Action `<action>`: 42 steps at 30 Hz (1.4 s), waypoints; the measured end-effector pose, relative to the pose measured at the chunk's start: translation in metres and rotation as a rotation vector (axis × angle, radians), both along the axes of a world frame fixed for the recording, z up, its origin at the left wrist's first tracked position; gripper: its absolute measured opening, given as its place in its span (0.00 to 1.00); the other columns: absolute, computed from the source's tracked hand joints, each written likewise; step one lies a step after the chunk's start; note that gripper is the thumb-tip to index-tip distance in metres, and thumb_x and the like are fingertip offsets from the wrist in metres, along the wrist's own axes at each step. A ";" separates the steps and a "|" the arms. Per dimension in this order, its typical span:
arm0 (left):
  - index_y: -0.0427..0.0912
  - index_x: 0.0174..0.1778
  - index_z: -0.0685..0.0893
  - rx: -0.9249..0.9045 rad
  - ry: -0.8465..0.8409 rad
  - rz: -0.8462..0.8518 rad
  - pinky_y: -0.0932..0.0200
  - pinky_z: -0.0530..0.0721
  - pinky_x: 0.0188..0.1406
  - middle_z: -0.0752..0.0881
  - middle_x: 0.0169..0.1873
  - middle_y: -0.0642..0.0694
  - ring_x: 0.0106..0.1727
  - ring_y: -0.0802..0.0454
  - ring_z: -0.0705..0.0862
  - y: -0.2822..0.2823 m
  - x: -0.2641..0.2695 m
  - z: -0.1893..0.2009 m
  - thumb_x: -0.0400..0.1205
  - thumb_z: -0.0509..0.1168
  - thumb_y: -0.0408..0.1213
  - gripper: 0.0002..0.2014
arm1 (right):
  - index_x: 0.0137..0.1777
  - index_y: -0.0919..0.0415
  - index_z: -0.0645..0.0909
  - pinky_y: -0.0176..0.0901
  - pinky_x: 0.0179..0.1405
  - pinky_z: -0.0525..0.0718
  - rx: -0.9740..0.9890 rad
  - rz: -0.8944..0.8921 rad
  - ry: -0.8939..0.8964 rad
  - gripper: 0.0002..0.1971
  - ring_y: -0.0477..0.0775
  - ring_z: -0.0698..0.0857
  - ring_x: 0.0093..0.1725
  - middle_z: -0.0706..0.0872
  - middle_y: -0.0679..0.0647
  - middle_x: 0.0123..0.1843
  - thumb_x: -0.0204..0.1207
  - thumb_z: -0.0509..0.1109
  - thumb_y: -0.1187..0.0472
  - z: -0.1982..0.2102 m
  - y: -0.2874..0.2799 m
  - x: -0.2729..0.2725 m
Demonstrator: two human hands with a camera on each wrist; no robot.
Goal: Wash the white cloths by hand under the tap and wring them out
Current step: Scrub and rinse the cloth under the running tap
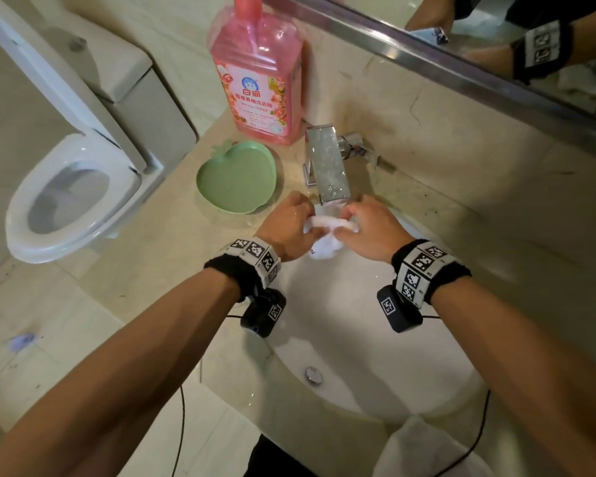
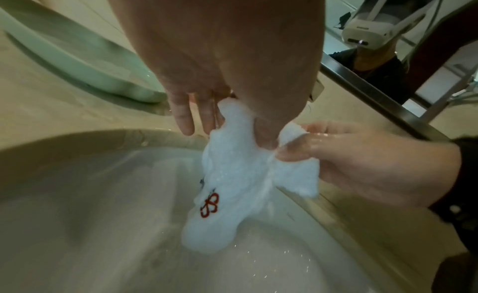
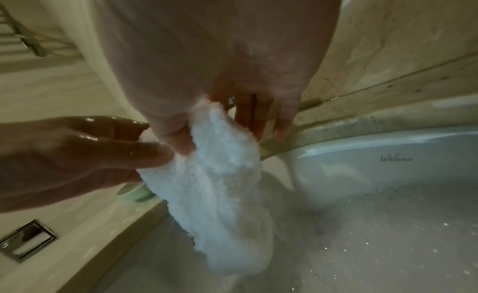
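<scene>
A beige marble vanity top (image 1: 145, 270) in a bathroom carries an oval white basin (image 1: 375, 390) with a chrome drain plug (image 1: 313, 375) at its near side. Over the far part of the bowl, both hands meet just under the spout of the square chrome tap (image 1: 327, 163). The left hand (image 1: 286, 228) and the right hand (image 1: 372, 232) each pinch the upper edge of a wet white cloth (image 2: 232, 185) between thumb and fingers, thumbs nearly touching; the rest of it hangs bunched into the basin, a red embroidered emblem (image 2: 210, 204) showing. Left of the tap sit a green apple-shaped dish (image 1: 236, 177) and, behind it, a pink detergent bottle (image 1: 258, 80). Farther left stands a toilet (image 1: 73, 187); a mirror (image 1: 496, 39) runs above.
</scene>
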State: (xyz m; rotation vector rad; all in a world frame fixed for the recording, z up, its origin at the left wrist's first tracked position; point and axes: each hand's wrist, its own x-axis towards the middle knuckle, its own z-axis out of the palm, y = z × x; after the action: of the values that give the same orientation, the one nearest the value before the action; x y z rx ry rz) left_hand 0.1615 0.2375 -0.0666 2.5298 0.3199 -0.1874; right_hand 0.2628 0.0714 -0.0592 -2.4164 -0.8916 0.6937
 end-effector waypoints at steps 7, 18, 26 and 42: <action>0.44 0.50 0.81 0.078 0.054 0.104 0.55 0.74 0.39 0.86 0.41 0.43 0.42 0.42 0.83 0.001 0.008 -0.010 0.82 0.64 0.59 0.20 | 0.68 0.61 0.80 0.40 0.49 0.75 -0.007 0.075 0.088 0.19 0.54 0.82 0.53 0.85 0.54 0.59 0.81 0.73 0.54 -0.003 -0.015 0.016; 0.43 0.60 0.79 -0.325 0.232 0.390 0.53 0.90 0.34 0.87 0.48 0.44 0.34 0.47 0.91 -0.017 0.033 -0.008 0.84 0.61 0.48 0.14 | 0.68 0.65 0.79 0.51 0.53 0.85 0.081 -0.227 0.171 0.16 0.59 0.84 0.54 0.86 0.63 0.62 0.82 0.69 0.61 -0.013 -0.015 0.009; 0.55 0.50 0.81 -0.573 0.199 0.318 0.47 0.80 0.64 0.87 0.53 0.50 0.58 0.48 0.84 -0.014 0.011 0.000 0.72 0.61 0.51 0.13 | 0.65 0.48 0.74 0.32 0.42 0.80 0.171 -0.183 0.326 0.25 0.52 0.85 0.55 0.85 0.46 0.54 0.72 0.76 0.66 -0.019 0.022 0.000; 0.54 0.76 0.74 -0.142 0.258 -0.005 0.53 0.85 0.59 0.85 0.64 0.50 0.60 0.49 0.86 -0.016 0.032 -0.022 0.79 0.68 0.53 0.28 | 0.44 0.53 0.86 0.57 0.52 0.92 0.326 -0.294 0.787 0.19 0.59 0.90 0.55 0.87 0.58 0.57 0.69 0.72 0.81 -0.001 -0.023 0.034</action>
State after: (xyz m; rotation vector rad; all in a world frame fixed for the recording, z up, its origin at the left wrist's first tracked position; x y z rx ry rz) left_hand 0.1939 0.2210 -0.0888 2.3680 0.3861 -0.5219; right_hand 0.2965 0.0484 -0.0603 -1.6992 -0.2840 1.1507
